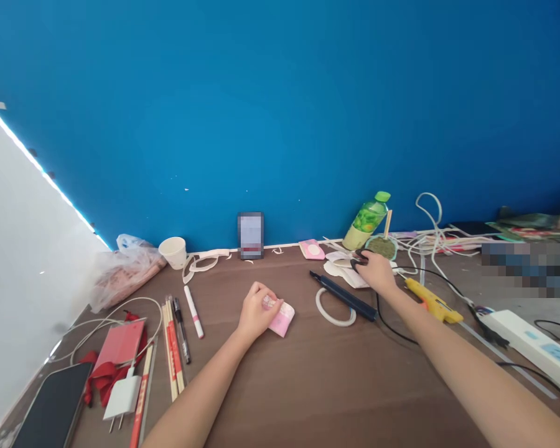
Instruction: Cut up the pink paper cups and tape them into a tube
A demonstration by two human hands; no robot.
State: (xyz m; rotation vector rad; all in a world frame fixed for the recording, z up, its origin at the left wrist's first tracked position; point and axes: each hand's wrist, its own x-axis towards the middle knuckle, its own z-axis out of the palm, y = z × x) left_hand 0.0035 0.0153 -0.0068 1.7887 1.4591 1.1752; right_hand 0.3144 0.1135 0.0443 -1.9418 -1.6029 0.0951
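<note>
- Green bottle (368, 219): plastic, leaning, label print too small to read.
- Left hand (256, 313): grip pinching the flat, soft-cornered pink packet (282, 320) at the counter's (289, 386) middle.
- Right hand (377, 272): grip around black-handled scissors (360, 254), long axis slanting away leftward, tips toward the blue wall (280, 112).
</note>
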